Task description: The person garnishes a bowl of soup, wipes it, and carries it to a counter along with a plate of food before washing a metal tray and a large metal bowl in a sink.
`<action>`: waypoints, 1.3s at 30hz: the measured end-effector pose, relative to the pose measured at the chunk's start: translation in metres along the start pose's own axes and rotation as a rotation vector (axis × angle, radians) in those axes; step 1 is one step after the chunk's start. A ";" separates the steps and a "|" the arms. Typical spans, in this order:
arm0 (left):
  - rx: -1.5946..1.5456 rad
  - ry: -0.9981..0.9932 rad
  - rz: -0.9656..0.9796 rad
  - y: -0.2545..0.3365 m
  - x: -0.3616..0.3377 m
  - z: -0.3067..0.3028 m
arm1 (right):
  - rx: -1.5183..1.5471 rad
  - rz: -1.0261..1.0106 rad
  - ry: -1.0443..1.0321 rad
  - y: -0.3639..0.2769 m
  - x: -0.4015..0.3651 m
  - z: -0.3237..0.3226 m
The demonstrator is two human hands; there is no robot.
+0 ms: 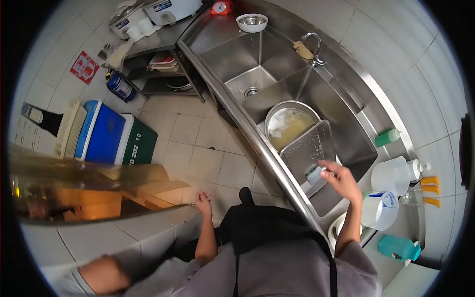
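Note:
My right hand (pixel 344 182) is over the near end of the right sink basin, its fingers closed on a pale blue-green scrubbing sponge (pixel 312 174). The sponge is against a wet rectangular metal pan (pixel 316 146), which has droplets on its inner surface. Beside it in the basin stands a round metal pot (pixel 267 119) with cloudy, foamy yellowish liquid inside. My left hand (pixel 202 200) hangs low over the floor, away from the sink. Its fingers are loosely curled, with nothing visible in them.
A tap (pixel 316 47) rises behind the two basins; a white bowl (pixel 252 22) sits at the far end. Along the right ledge are a green bottle (pixel 387 137), white tubs (pixel 380 210) and a teal container (pixel 396 247). Part of another person (pixel 104 274) shows lower left.

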State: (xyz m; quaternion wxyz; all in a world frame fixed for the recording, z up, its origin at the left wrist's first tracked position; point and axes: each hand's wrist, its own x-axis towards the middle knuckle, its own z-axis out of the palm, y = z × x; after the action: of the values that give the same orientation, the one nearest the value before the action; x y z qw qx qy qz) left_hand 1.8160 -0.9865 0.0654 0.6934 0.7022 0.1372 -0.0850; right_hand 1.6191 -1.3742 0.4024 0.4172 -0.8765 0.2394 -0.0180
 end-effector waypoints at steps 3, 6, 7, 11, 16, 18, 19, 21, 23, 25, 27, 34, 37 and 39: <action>-0.016 0.044 -0.008 0.054 0.046 0.015 | -0.076 0.039 0.048 0.034 0.050 0.008; -0.045 0.069 0.048 0.107 0.072 0.038 | 0.351 0.479 -0.005 0.125 0.095 0.038; -0.037 0.041 0.102 0.125 0.077 0.047 | 0.394 0.585 0.005 0.172 0.104 0.055; 0.005 -0.156 0.266 0.187 0.083 0.093 | 0.425 0.923 0.114 0.290 0.108 0.111; 0.121 -0.545 0.400 0.257 0.073 0.186 | 0.447 1.271 0.164 0.437 0.092 0.183; 0.198 -0.711 0.437 0.271 0.077 0.216 | 0.542 1.310 0.314 0.403 0.089 0.195; 0.252 -0.827 0.496 0.275 0.080 0.234 | 0.586 1.337 0.344 0.403 0.089 0.198; 0.339 -1.045 0.606 0.284 0.077 0.271 | 0.625 1.455 0.441 0.431 0.082 0.215; 0.424 -1.173 0.617 0.292 0.073 0.301 | 0.698 1.428 0.458 0.430 0.081 0.213; 0.447 -1.314 0.662 0.287 0.075 0.327 | 0.773 1.392 0.482 0.427 0.093 0.219; 0.477 -1.422 0.653 0.279 0.071 0.349 | 0.810 1.290 0.542 0.426 0.091 0.225; 0.715 -2.177 1.413 0.214 0.007 0.448 | 0.176 1.362 0.653 0.416 0.094 0.247; 0.660 -2.196 2.070 0.162 -0.005 0.471 | 0.109 1.274 0.582 0.382 0.104 0.214; 0.776 -2.271 2.378 0.138 -0.012 0.491 | -0.006 1.161 0.488 0.376 0.100 0.191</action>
State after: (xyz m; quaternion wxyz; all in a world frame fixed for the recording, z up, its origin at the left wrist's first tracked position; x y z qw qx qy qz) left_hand 1.8827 -1.4770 0.1883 0.0911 -0.1144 0.9892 0.0053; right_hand 1.5999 -1.4816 -0.0169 0.2900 -0.5754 0.7646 0.0124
